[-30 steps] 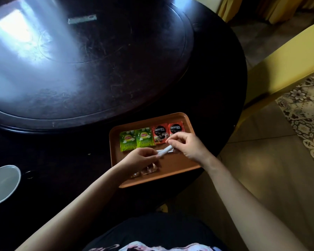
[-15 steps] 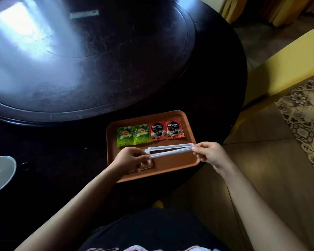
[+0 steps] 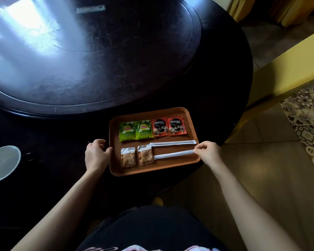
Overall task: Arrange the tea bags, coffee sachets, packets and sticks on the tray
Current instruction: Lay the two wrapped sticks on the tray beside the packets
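One brown tray (image 3: 114, 171) sits at the table's (image 3: 216, 87) near edge, and the left hand (image 3: 96, 156), fingers curled, grips its left rim, likely to steady it. Up top, green tea bags (image 3: 136, 130) beside red coffee sachets (image 3: 169, 126); below, tan packets (image 3: 136, 157). Smallest: two white sticks, the near stick (image 3: 172, 154) pinched at its right end by the right hand (image 3: 208, 153), probably being squared parallel to the far stick (image 3: 172, 143).
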`<state>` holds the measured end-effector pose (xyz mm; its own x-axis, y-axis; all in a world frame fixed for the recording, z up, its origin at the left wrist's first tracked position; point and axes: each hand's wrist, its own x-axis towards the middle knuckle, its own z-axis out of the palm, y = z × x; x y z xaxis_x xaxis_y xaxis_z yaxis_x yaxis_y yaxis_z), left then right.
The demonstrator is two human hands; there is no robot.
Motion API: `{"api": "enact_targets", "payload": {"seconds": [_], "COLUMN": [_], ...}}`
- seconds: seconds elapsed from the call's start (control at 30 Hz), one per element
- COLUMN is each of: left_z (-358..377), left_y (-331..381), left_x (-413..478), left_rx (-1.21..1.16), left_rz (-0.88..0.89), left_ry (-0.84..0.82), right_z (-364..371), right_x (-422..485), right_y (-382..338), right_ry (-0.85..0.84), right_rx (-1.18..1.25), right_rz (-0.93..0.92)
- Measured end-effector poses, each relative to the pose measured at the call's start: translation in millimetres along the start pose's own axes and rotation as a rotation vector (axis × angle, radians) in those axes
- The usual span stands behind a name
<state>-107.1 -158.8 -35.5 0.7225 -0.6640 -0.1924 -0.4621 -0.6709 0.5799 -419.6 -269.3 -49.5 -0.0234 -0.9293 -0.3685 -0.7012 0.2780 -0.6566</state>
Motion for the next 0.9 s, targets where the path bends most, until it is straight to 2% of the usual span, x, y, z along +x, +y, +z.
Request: {"api": "enact_targets", "payload": {"seconds": [0.13, 0.23, 0.37, 0.73, 0.83, 0.9], "left_z": [6, 8, 9, 11, 11, 10], "left_y": [-2, -1, 2, 0, -2, -3], "left_x": [-1, -1, -1, -1, 0, 0], "left_rx": [-0.014, -0.027, -0.046, -0.078, -0.084, -0.094], "left_rz": [-0.034, -0.030, -0.022, -0.004, -0.013, -0.017], "left_ry": [-0.060, -0.062, -0.047, -0.032, -0.039, -0.051], "right_z": [4, 4, 13, 22, 17, 9], "right_x": [-8, -16, -22, -19, -15, -7], "right_y": [1, 2, 1, 3, -1, -5], "right_ry": [0.082, 0.178, 0.086, 0.072, 0.095, 0.208], "right_rx": [-0.136, -0.299, -0.395, -0.382, -0.244, -0.099], "right_rz": [-0.126, -0.348, -0.557, -0.568, -0.530, -0.421]}}
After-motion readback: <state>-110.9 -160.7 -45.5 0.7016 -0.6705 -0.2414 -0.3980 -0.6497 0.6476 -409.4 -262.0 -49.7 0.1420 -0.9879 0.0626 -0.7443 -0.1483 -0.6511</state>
